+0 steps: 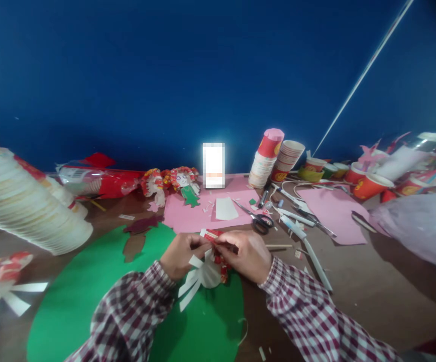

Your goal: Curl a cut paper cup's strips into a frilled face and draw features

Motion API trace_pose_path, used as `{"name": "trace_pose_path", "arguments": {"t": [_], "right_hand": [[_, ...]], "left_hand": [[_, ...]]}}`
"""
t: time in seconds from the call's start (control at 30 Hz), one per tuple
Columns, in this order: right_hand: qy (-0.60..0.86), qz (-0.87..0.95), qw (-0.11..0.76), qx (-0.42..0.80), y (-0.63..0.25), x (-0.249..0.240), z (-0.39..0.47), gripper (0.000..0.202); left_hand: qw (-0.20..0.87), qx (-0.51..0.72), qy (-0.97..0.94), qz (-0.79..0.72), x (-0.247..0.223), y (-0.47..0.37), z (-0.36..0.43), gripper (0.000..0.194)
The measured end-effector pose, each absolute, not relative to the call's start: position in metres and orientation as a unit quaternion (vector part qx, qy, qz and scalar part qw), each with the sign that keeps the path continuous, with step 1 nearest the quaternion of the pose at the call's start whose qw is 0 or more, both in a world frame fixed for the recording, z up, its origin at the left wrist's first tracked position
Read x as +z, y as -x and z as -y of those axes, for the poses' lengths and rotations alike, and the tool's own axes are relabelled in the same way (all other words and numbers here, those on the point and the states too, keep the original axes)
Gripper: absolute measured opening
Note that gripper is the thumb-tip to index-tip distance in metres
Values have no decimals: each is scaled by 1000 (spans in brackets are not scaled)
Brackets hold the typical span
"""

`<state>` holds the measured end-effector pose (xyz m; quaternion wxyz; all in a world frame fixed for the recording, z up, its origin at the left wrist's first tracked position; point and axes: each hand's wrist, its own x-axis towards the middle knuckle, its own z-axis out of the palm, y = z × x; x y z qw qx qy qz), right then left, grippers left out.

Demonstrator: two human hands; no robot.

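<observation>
Over a green paper sheet (86, 281), I hold a cut paper cup (209, 274) between both hands. Its round white base faces me, and white strips fan out to the lower left. Red and yellow printed strips curl at its right side. My left hand (185, 255) is closed, thumb and fingertips pinching a strip at the cup's upper edge. My right hand (246, 254) is closed on the red printed strips at the cup's top right. The fingertips of both hands nearly meet, and they hide part of the cup.
Black-handled scissors (261, 221) lie on pink paper (188, 219) beyond my hands. Cup stacks stand at left (33, 206) and back right (261, 163). Paper figures (190, 193) rest near the blue wall (146, 75). A utility knife (293, 226) and a plastic bag (421, 231) lie to the right.
</observation>
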<state>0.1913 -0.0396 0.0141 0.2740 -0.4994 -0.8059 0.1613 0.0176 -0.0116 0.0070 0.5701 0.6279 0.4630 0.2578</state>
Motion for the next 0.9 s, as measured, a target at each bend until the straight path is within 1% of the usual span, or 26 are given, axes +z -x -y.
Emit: {"name": "trace_pose_path", "arguments": {"t": [0.3, 0.5, 0.67, 0.9], "right_hand": [[504, 814, 249, 146, -193, 16, 40, 17], [502, 808, 264, 161, -194, 18, 41, 19], [505, 807, 264, 152, -193, 16, 42, 16], [510, 807, 259, 148, -191, 17, 43, 11]], "left_hand": [[578, 255, -627, -455, 6, -16, 11, 25], [619, 256, -593, -447, 8, -16, 10, 27], [669, 268, -554, -416, 2, -15, 10, 29], [685, 265, -525, -429, 0, -16, 9, 27]]}}
